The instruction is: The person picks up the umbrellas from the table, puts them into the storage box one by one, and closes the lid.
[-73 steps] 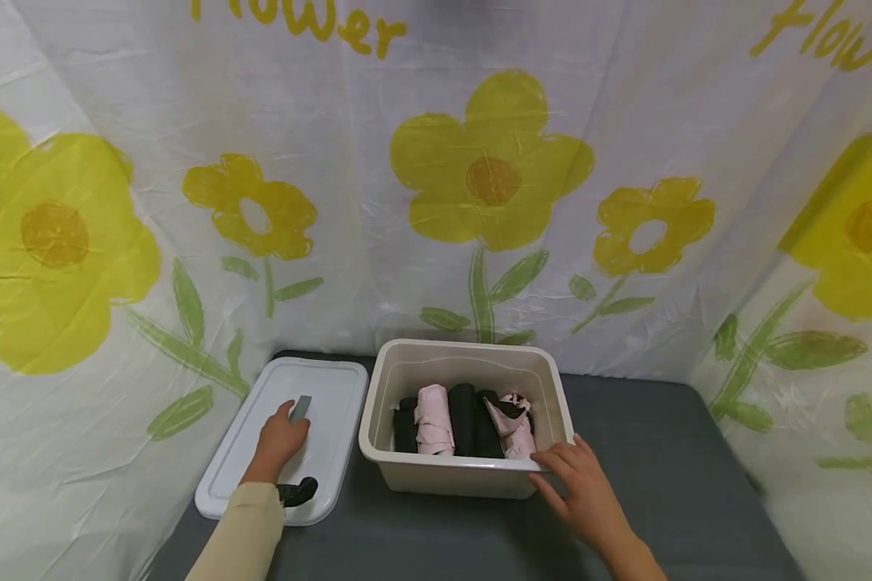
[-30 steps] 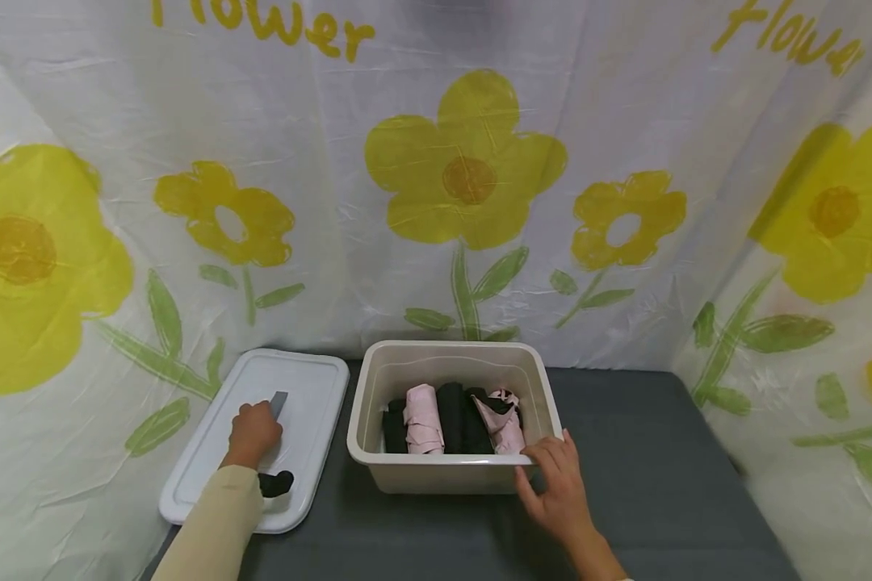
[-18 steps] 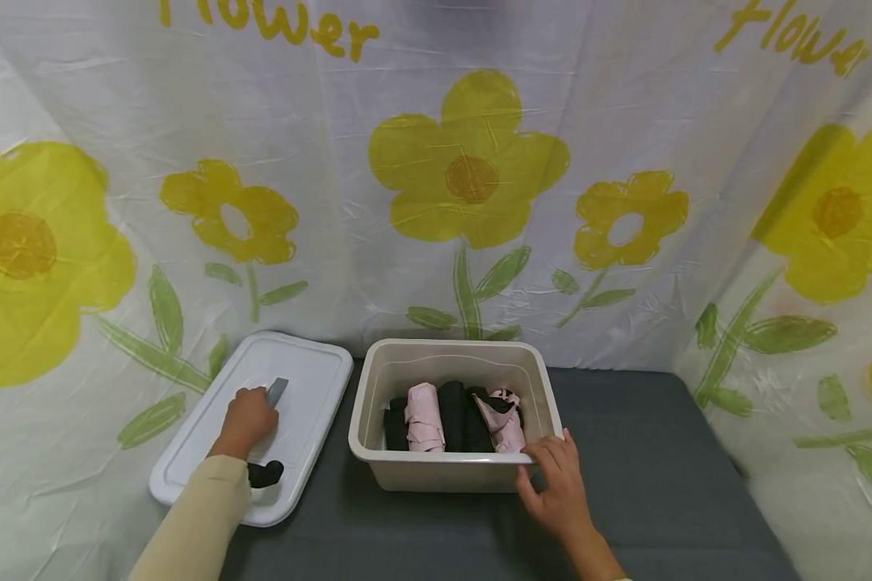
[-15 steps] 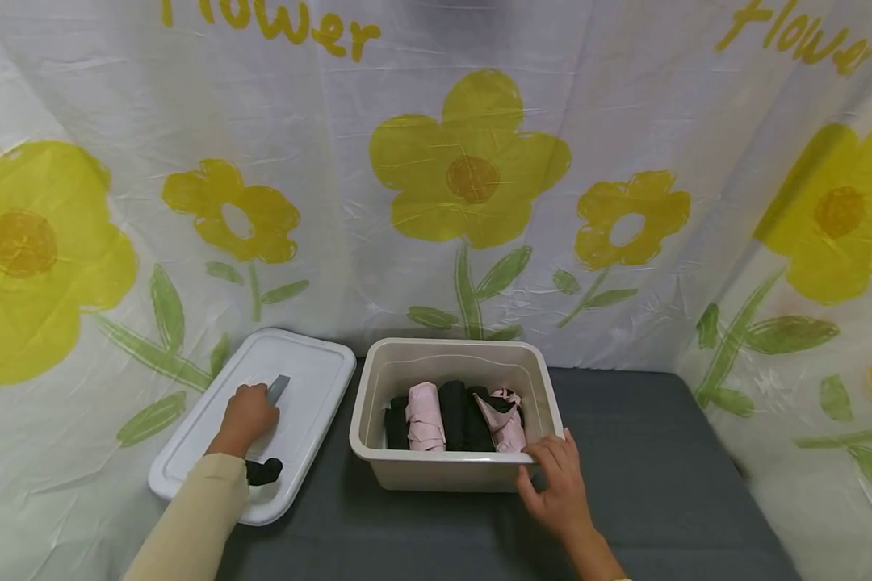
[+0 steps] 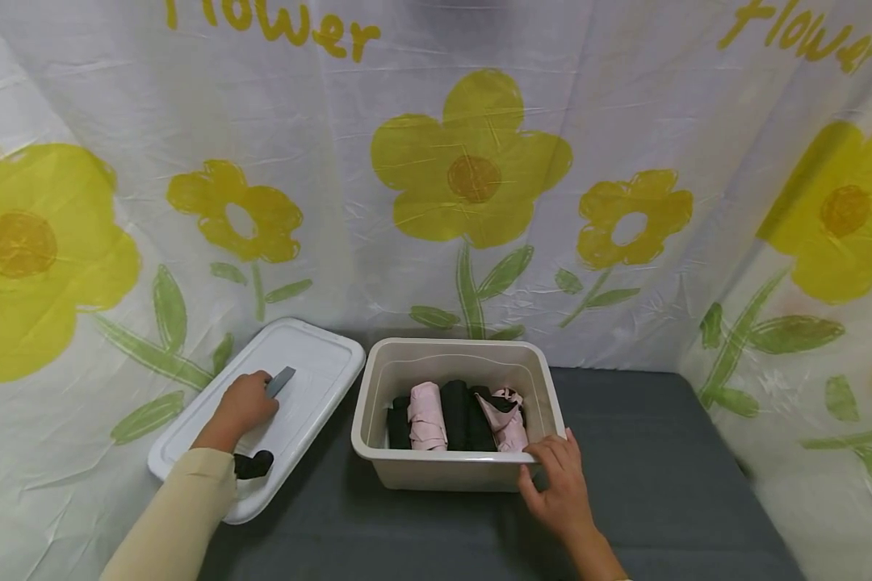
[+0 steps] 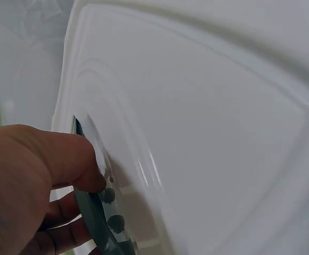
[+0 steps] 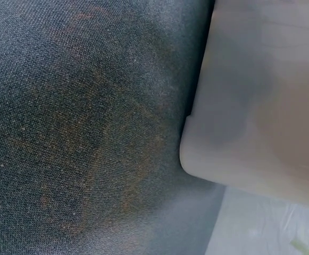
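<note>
My left hand (image 5: 245, 407) grips the grey handle (image 5: 280, 382) of a white lid (image 5: 312, 351). The lid is tilted, left of a beige storage bin (image 5: 450, 474). Close up in the left wrist view, thumb and fingers wrap the handle (image 6: 93, 212). My right hand (image 5: 561, 488) holds the bin's front right corner, fingers over the rim and thumb against the outer wall. Inside the bin lie a rolled pink cloth (image 5: 427, 415), dark rolls (image 5: 454, 415) and a pink-and-black bundle (image 5: 507, 421). The right wrist view shows the bin's wall (image 7: 250, 133) but no hand.
A dark grey cloth-covered table (image 5: 639, 484) lies under the bin. Behind and around it hangs a white curtain (image 5: 349, 242) with yellow flowers. A black strap-like piece (image 5: 254, 465) juts out at the left wrist, over the lid.
The lid, flat earlier, has turned and tilted, its far right corner rising toward the bin, with the left hand on its handle. The right hand stays at the bin's corner.
</note>
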The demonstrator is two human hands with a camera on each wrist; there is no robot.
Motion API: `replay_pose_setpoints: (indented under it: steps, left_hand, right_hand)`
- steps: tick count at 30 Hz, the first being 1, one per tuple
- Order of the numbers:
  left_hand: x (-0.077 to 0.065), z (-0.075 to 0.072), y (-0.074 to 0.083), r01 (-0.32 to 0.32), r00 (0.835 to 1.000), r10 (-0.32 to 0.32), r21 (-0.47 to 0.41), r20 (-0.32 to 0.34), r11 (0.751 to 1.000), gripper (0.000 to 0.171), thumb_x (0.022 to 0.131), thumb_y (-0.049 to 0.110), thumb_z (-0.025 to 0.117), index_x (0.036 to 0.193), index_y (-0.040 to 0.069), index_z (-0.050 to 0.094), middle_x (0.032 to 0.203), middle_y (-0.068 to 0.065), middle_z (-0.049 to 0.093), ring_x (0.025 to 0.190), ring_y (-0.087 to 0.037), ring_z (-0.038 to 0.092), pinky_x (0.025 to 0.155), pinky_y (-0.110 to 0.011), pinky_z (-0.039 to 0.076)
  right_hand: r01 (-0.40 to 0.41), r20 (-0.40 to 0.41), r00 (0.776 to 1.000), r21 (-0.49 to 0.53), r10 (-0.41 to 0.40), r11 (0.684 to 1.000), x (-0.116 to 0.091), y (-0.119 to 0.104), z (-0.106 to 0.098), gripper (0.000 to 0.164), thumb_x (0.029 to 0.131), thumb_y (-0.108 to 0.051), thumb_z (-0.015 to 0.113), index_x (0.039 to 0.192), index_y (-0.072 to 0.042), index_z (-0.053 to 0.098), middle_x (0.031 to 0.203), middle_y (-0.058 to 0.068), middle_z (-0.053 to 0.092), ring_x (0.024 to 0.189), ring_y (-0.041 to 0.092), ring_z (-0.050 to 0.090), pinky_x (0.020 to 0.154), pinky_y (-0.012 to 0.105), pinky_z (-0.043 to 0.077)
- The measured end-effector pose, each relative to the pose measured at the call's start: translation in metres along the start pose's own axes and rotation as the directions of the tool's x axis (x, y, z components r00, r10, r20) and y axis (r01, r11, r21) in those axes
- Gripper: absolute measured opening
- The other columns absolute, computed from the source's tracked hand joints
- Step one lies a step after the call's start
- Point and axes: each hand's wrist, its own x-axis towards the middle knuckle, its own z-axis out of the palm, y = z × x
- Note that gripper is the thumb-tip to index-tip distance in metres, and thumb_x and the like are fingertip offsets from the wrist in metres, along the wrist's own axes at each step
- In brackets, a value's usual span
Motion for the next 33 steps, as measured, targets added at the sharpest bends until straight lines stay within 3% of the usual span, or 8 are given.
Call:
replay_pose_setpoints:
  steps: [8,16,24,33]
  left_hand:
    - [-0.002,-0.015,0.003,-0.016,0.999,0.016,-0.013,0.033,1.0,0.047,0.076,0.008,0.06,0.116,-0.017,0.053,0.096,-0.032,0.061,0.08,-0.036,0.057,0.073,-0.05,0.045]
    - [-0.002,-0.027,0.012,-0.047,0.998,0.048,-0.024,0.048,0.999,0.046,0.077,0.006,0.06,0.118,-0.014,0.052,0.099,-0.031,0.06,0.088,-0.04,0.058,0.077,-0.052,0.045]
    - [0.006,-0.025,0.013,-0.113,0.991,0.115,-0.034,0.066,0.993,0.045,0.076,0.004,0.059,0.118,-0.009,0.055,0.099,-0.027,0.063,0.088,-0.036,0.059,0.077,-0.05,0.047]
    - [0.002,-0.033,0.029,-0.178,0.979,0.18,-0.024,0.094,0.984,0.044,0.075,0.0,0.058,0.12,-0.004,0.057,0.1,-0.023,0.061,0.089,-0.034,0.058,0.078,-0.049,0.046]
  right_hand:
    - [0.003,-0.013,1.0,0.006,-0.003,1.0,0.001,-0.001,0.0,0.019,0.076,-0.019,0.058,0.089,-0.007,0.066,0.087,0.006,0.063,0.093,0.029,0.055,0.112,0.047,0.023]
    - [0.008,-0.034,0.999,0.003,-0.008,1.0,0.002,-0.001,0.001,0.02,0.073,-0.017,0.058,0.088,-0.007,0.066,0.087,0.005,0.063,0.093,0.029,0.056,0.108,0.051,0.025]
    - [0.004,-0.035,0.999,0.003,-0.004,1.0,0.002,-0.001,0.001,0.02,0.074,-0.018,0.058,0.088,-0.007,0.066,0.088,0.006,0.063,0.093,0.029,0.056,0.113,0.045,0.022]
    - [0.001,-0.044,0.999,0.004,-0.001,1.0,0.0,-0.001,0.002,0.02,0.076,-0.02,0.056,0.087,-0.007,0.067,0.087,0.005,0.064,0.092,0.029,0.056,0.114,0.043,0.022]
